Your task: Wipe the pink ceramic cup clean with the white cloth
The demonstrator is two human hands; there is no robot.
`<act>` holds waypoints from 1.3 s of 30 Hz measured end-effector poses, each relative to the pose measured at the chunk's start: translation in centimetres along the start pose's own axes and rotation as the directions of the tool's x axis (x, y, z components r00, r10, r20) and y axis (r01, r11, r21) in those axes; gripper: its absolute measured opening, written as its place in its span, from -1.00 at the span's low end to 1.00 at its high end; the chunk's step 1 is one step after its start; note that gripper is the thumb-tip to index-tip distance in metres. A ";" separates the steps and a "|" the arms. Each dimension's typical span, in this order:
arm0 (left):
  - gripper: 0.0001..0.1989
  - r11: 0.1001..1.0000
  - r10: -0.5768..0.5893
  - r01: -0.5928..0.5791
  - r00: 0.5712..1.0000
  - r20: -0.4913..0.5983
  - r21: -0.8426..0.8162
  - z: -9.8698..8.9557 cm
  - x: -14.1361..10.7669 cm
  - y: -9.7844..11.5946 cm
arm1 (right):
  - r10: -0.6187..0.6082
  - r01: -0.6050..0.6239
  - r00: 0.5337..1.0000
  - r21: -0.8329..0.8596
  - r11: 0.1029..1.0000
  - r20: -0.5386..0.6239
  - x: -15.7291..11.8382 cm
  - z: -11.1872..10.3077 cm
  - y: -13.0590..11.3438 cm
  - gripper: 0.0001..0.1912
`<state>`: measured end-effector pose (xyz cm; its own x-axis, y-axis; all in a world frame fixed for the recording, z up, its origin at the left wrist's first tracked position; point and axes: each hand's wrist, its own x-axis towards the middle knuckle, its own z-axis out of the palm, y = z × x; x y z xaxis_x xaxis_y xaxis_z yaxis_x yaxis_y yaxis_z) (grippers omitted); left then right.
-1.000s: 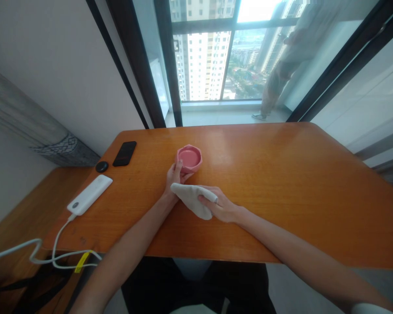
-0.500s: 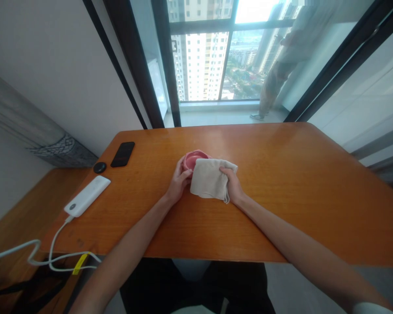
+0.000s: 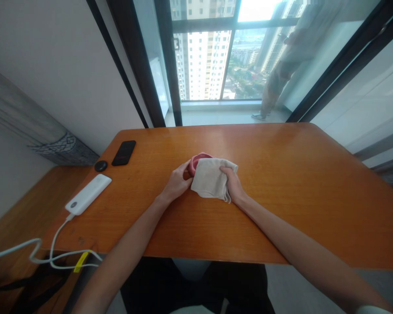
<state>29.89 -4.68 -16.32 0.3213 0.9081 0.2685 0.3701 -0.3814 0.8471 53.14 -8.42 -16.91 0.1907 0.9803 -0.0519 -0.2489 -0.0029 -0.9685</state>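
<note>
A small pink bowl [image 3: 194, 164] is at the middle of the wooden table [image 3: 281, 183], its near and right parts hidden behind a cloth. My left hand [image 3: 177, 181] grips the bowl's left rim, thumb in front and fingers round the far side. The off-white folded cloth [image 3: 209, 179] hangs from my right hand [image 3: 232, 183], which pinches its upper right side with the thumb on top. The cloth lies against the bowl's near side. Whether fingers of my right hand also touch the bowl behind the cloth is hidden.
A black phone [image 3: 123, 153], a round black object [image 3: 101, 166] and a white power bank [image 3: 88, 194] with a white cable [image 3: 54, 240] lie at the table's left. A glass door [image 3: 203, 65] stands beyond the far edge, with a person's reflection in it.
The bowl has shifted slightly right and is more covered by the cloth. My left hand has turned a little, its wrist now further left. My right hand keeps its hold on the cloth.
</note>
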 end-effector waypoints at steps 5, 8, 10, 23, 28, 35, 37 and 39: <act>-0.37 0.987 0.034 -0.030 0.999 -0.024 0.160 0.0 0.0 -1.3 | -0.053 0.056 0.998 -0.089 0.994 0.040 0.1 0.2 0.0 -0.57; -0.38 0.983 0.077 -0.073 0.997 -0.015 0.168 0.1 0.1 -1.6 | -0.073 0.082 0.996 -0.161 0.984 0.059 0.0 0.5 -0.1 -0.58; -0.38 0.981 0.101 -0.097 0.995 -0.013 0.167 0.1 0.2 -1.5 | -0.120 0.136 0.989 -0.228 0.964 0.080 -0.2 0.6 -0.6 -0.56; -0.35 0.981 0.072 -0.080 0.996 0.054 0.178 0.0 0.1 -1.6 | 0.064 0.106 0.908 -0.375 0.921 0.414 -7.6 1.0 -7.7 -0.66; -0.30 0.974 0.080 -0.090 0.995 0.057 0.208 0.0 0.1 -1.5 | 0.023 0.323 0.884 -0.645 0.692 0.467 -7.0 -0.5 -5.9 -0.60; -0.30 0.975 0.100 -0.107 0.994 0.045 0.192 0.0 -0.1 -1.0 | -0.011 0.637 0.699 -0.616 0.463 0.715 -3.8 -2.6 -5.3 -0.65; -0.34 0.980 0.118 -0.122 0.992 0.035 0.160 -0.2 -0.1 -1.0 | 0.069 0.566 0.681 -0.584 0.582 0.729 -3.3 -2.7 -6.5 -0.67; -0.35 0.984 0.125 -0.125 0.992 0.011 0.127 -0.3 0.0 -1.1 | 0.170 0.440 0.647 -0.546 0.714 0.744 -3.1 -2.5 -7.4 -0.67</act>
<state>29.24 -4.25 -17.11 0.3744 0.8515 0.3670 0.4349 -0.5108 0.7415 56.79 -11.94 -10.17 -0.6253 0.7802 -0.0174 0.4243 0.3211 -0.8467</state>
